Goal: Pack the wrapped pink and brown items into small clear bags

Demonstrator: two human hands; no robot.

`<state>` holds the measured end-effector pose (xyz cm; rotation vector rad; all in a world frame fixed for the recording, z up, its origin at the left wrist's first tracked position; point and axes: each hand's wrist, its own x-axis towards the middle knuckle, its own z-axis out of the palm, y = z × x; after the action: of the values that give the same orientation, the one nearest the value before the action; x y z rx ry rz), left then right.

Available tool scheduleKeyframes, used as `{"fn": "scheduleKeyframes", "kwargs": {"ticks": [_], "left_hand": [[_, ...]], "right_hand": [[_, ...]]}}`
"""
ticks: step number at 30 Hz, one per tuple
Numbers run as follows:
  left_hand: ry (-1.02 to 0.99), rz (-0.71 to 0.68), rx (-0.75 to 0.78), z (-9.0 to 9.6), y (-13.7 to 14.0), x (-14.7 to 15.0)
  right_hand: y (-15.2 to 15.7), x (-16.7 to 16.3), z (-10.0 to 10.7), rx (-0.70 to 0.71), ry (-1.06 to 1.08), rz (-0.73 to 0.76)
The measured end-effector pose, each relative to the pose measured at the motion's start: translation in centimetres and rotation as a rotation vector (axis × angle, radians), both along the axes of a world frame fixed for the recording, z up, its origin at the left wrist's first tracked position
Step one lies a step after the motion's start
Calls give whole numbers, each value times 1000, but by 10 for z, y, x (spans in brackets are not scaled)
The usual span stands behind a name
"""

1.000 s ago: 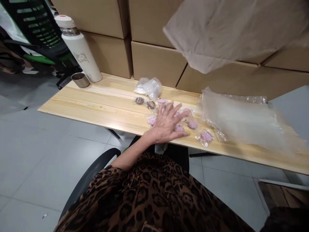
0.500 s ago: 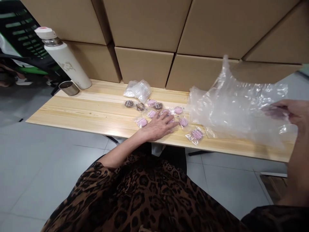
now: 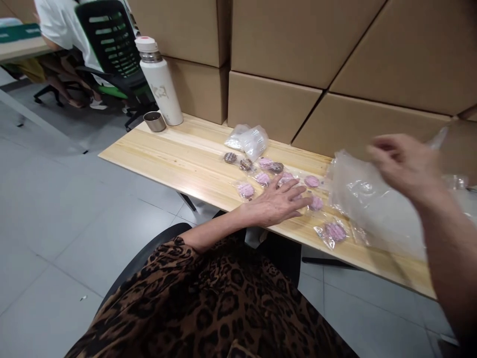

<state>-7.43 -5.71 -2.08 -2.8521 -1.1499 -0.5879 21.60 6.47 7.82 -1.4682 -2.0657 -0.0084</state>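
My left hand (image 3: 276,205) lies over the wooden table with its fingers spread, resting on or just above several pink round pieces in clear wrappers. One wrapped pink piece (image 3: 246,189) is left of it, and another (image 3: 336,231) sits to the right near the front edge. Behind are dark brown wrapped pieces (image 3: 246,164). My right hand (image 3: 404,161) is raised above a large clear plastic bag (image 3: 368,204), its fingers curled and smeared by motion. Whether anything is in them cannot be made out. The bag lies crumpled, partly hidden by my right forearm.
Small translucent packets (image 3: 255,141) lie behind the wrapped pieces. A white thermos bottle (image 3: 162,92) and a metal cup (image 3: 154,121) stand at the table's left end. Cardboard boxes (image 3: 276,107) are stacked along the back. Beyond the chair (image 3: 112,44), a person in white sits.
My right hand has come up and left from the plastic bag, which has sunk lower. My left hand stays over the pink pieces. The view has turned, showing more of the room at left.
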Motion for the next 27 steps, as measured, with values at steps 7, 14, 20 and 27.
{"fn": "scheduleKeyframes", "kwargs": {"ticks": [7, 14, 20, 27], "left_hand": [[-201, -8, -42, -9, -6, -19], [-693, 44, -180, -21, -3, -37], [-1727, 136, -909, 9, 2, -51], [-2297, 86, -1362, 37, 19, -59]], "right_hand": [[49, -194, -47, -475, 350, 250], [69, -229, -61, -632, 620, 296], [34, -194, -55, 72, 319, 494], [-38, -157, -73, 556, -114, 792]]}}
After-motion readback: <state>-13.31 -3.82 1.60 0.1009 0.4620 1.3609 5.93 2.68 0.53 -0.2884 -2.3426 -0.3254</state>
